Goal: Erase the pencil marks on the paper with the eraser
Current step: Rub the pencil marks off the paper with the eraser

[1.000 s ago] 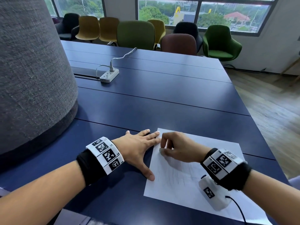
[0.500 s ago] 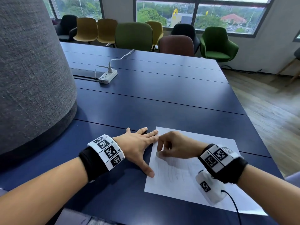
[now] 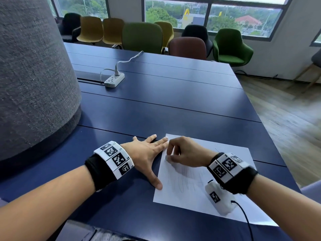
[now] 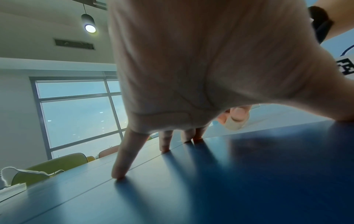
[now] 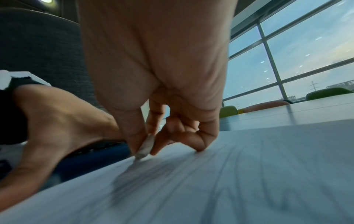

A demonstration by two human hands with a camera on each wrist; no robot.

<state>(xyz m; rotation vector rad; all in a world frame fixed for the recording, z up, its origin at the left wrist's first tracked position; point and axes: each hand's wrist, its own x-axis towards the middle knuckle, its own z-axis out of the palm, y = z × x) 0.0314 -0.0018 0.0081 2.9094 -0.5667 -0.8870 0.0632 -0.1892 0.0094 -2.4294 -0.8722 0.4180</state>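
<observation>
A white sheet of paper (image 3: pixel 194 192) with faint grey pencil marks (image 3: pixel 185 178) lies on the dark blue table (image 3: pixel 165 110) in front of me. My right hand (image 3: pixel 184 153) pinches a small pale eraser (image 5: pixel 145 147) between thumb and forefinger, its tip pressed on the paper near the left edge. In the head view the eraser (image 3: pixel 167 158) barely shows under the fingers. My left hand (image 3: pixel 147 157) lies flat with spread straight fingers, thumb and fingertips touching the paper's left edge. The left wrist view shows the fingers (image 4: pixel 126 154) planted on the table and the paper (image 4: pixel 268 112) beyond.
A large grey fabric-covered column (image 3: pixel 33 75) stands on the table's left. A white power strip (image 3: pixel 114 79) with its cord lies farther back. Chairs (image 3: pixel 142 37) line the far edge below windows. The table's right edge drops to a wooden floor (image 3: pixel 286 115).
The right hand with the eraser has shifted slightly along the paper's left part. The left hand stays in place on the paper's edge.
</observation>
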